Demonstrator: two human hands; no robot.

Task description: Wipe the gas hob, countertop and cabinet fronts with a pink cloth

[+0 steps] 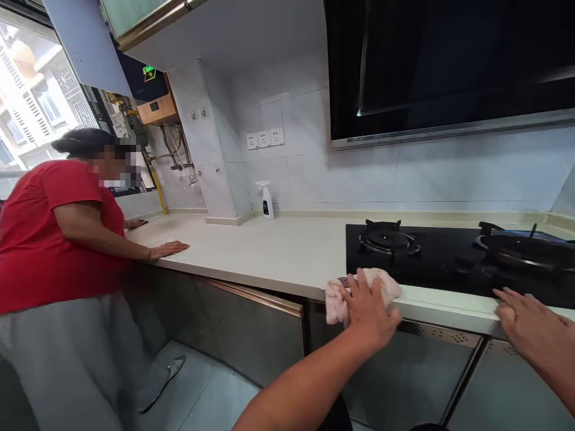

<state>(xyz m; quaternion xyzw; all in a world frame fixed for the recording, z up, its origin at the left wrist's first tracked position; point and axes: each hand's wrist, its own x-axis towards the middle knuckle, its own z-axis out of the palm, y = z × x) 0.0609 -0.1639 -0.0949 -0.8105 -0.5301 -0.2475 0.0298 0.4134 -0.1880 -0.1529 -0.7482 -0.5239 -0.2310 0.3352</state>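
A pale pink cloth (pixel 335 302) lies over the counter's front edge, with my left hand (pixel 368 308) pressing and gripping it just in front of the hob. To the right, my right hand (pixel 532 317) rests on the front edge, fingers stretched out and holding nothing. Behind both hands is the black glass gas hob (pixel 435 248) with its left burner (pixel 389 237) and right burner (pixel 521 251). The pale countertop (pixel 287 245) runs left from the hob.
A white spray bottle (pixel 267 200) stands against the tiled wall. At left, a person in a red shirt (pixel 58 233) leans on the counter. Overhead hangs a dark range hood (pixel 449 66). Below the counter, a cabinet door (pixel 251 317) stands slightly ajar.
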